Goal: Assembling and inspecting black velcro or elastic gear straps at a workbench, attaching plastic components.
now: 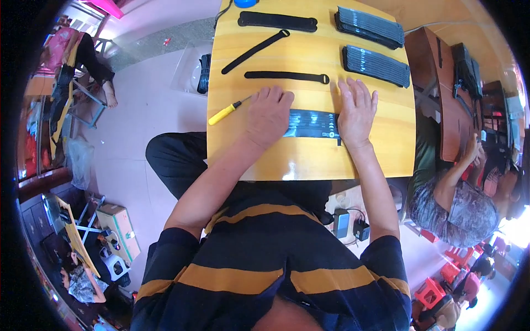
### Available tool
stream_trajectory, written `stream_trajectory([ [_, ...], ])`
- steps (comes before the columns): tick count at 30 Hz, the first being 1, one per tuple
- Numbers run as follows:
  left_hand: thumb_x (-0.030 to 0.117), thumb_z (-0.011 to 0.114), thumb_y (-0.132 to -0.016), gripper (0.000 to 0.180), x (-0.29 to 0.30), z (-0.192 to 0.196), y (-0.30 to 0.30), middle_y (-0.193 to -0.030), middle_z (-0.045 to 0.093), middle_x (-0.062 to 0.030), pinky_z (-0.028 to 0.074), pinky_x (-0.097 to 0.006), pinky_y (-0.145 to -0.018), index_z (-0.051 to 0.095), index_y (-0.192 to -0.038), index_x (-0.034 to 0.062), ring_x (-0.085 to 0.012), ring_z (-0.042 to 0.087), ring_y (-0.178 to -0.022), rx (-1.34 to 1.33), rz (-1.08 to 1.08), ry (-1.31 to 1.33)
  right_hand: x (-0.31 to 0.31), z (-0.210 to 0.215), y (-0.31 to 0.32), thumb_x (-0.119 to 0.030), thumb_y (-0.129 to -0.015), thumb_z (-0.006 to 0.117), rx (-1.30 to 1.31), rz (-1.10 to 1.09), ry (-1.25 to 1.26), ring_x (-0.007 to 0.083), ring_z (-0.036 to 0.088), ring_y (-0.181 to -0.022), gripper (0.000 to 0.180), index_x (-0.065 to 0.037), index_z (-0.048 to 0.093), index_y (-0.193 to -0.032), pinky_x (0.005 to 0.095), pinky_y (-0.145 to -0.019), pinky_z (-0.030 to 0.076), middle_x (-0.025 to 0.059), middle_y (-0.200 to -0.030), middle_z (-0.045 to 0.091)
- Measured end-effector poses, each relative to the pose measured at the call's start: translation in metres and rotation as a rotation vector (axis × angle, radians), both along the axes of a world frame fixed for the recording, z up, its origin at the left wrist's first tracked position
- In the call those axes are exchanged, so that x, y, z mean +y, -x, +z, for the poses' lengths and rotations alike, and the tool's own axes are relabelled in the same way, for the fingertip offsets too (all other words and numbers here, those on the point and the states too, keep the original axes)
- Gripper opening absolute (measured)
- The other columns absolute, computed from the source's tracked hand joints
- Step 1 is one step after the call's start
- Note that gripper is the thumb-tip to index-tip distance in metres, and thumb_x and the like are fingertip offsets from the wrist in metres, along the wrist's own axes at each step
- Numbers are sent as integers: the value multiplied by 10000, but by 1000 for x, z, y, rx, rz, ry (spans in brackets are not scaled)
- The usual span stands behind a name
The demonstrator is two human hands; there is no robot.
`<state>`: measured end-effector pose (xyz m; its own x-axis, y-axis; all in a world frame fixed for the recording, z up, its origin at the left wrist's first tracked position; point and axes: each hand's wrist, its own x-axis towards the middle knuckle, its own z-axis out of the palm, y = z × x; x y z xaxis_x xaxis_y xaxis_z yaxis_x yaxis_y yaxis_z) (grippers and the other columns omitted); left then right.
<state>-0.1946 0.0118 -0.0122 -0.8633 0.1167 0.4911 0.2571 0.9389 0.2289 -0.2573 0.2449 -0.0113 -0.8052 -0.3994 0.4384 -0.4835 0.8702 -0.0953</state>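
Note:
A flat, shiny dark pack [310, 123] of black straps in clear plastic lies across the wooden table [265, 160] in front of me. My left hand [269, 117] is curled over the pack's left end, its fingertips hidden. Over the right end rests my right hand [356, 113], fingers stretched forward and thumb side against the pack. Beside my left hand lies a thin-shafted tool with a yellow handle [222, 115]; its tip is hidden by the hand. Just beyond my hands is a black strap [287, 76] with a loop at its right end.
Another looped strap [254, 53] lies slanted, with a wider black strap bundle [277, 21] behind it. Two wrapped stacks, one farther [370, 28] and one nearer [376, 66], sit at the far right. A clear bin [189, 71] stands left of the table; a person [455, 207] sits at right.

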Motion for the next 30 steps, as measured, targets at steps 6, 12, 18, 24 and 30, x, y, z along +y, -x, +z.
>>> stream_trajectory([
  [6, 148, 618, -861, 74, 10, 14, 2, -922, 588, -65, 474, -426, -760, 615, -929, 120, -274, 597, -902, 14, -36, -23, -13, 15, -3, -57, -955, 592, 7, 63, 273, 359, 517, -1335, 423, -102, 589, -1375, 583, -1158, 335, 147, -1368, 584],
  [12, 178, 634, -851, 123, 46, 7, 15, -937, 588, -74, 481, -427, -806, 635, -952, 109, -282, 598, -917, 43, -227, -62, -27, 0, -12, -61, -955, 601, -19, 144, 336, 419, 539, -1261, 359, -5, 600, -1309, 522, -1108, 406, 233, -1302, 596],
  [18, 174, 646, -861, 104, 35, -2, 15, -966, 574, -78, 474, -442, -839, 608, -922, 99, -288, 583, -950, 28, -280, -136, -29, -3, -12, -50, -947, 597, -69, 160, 340, 426, 547, -1239, 334, 19, 612, -1273, 521, -1102, 416, 235, -1290, 602],
  [24, 193, 638, -873, 135, 11, 2, 7, -1080, 585, -91, 449, -459, -985, 649, -962, 91, -297, 557, -1116, -31, -321, -202, -28, -5, -10, -84, -979, 569, -113, 131, 335, 417, 546, -1242, 313, 9, 617, -1273, 509, -1102, 421, 233, -1286, 605],
  [30, 145, 626, -853, 191, -7, -4, 2, -1181, 604, -108, 422, -443, -1051, 666, -1028, 81, -309, 539, -1246, 78, -311, -116, -28, -1, -9, -97, -990, 566, -122, 125, 350, 407, 556, -1221, 283, -4, 629, -1250, 504, -1086, 430, 222, -1270, 616],
])
